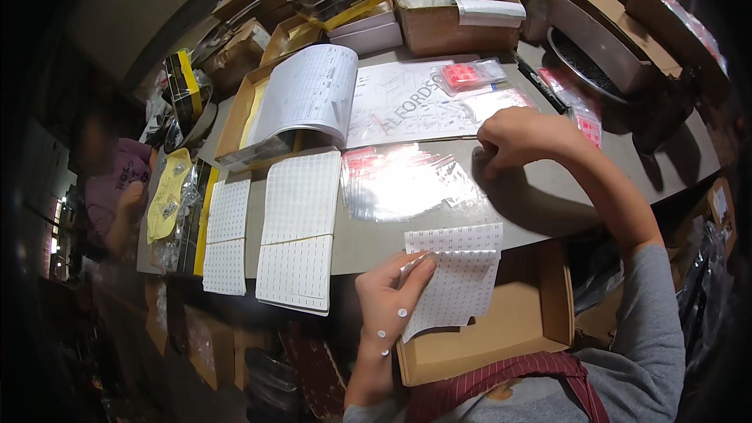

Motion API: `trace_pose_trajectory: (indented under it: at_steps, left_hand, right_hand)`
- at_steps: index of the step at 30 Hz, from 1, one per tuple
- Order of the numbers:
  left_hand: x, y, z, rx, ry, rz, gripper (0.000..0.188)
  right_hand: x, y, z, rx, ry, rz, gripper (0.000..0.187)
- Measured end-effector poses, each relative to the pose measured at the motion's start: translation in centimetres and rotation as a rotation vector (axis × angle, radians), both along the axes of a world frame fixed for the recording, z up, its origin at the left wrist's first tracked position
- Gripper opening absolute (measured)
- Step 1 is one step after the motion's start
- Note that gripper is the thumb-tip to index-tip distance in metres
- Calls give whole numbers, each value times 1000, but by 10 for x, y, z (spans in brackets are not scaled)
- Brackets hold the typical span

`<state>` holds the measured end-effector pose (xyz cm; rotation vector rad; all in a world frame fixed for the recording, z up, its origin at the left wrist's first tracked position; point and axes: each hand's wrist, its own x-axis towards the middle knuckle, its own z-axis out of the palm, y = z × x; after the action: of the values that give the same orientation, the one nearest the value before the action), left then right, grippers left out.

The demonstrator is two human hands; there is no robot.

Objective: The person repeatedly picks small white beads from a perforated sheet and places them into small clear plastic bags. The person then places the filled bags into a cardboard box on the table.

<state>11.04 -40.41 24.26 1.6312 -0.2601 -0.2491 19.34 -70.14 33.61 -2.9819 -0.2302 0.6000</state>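
My left hand [382,304] is closed on white label sheets [454,282] printed with rows of small marks, one edge folded over by the thumb. A few small round stickers [403,312] are stuck on that hand and wrist. My right hand [526,138] reaches over the table with its fingers curled down together; what they pinch, if anything, is hidden. Just left of it lies a spread of clear zip bags [403,188] with red edges, shiny under the light. A bag of red pieces [470,74] lies beyond that hand, on a printed drawing sheet [392,102].
Banded stacks of label sheets [298,219] lie left of the zip bags. A thick paper pad [305,98] rests in a shallow carton. An open cardboard box [486,341] sits at my lap. Boxes [458,27] line the back, a round pan [583,66] the right. Another person [113,188] is at far left.
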Motion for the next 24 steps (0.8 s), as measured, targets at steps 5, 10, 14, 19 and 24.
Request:
trace_pose_trajectory:
  at_steps: [5, 10, 14, 19, 24]
  left_hand:
    - [0, -2, 1, -11, 0, -5, 18]
    - [-1, 0, -1, -18, 12, 10, 17]
    - [-2, -1, -2, -28, 7, 13, 17]
    - [-3, -2, -2, -24, -8, 21, 16]
    - [-5, -5, 1, -57, 32, 37, 16]
  right_hand:
    - [0, 2, -30, 718, -76, 126, 26]
    - [9, 14, -48, 722, -118, 178, 25]
    - [6, 16, -54, 713, -110, 176, 26]
    - [1, 16, -48, 656, -109, 182, 27]
    - [-4, 29, -61, 503, -311, 213, 27]
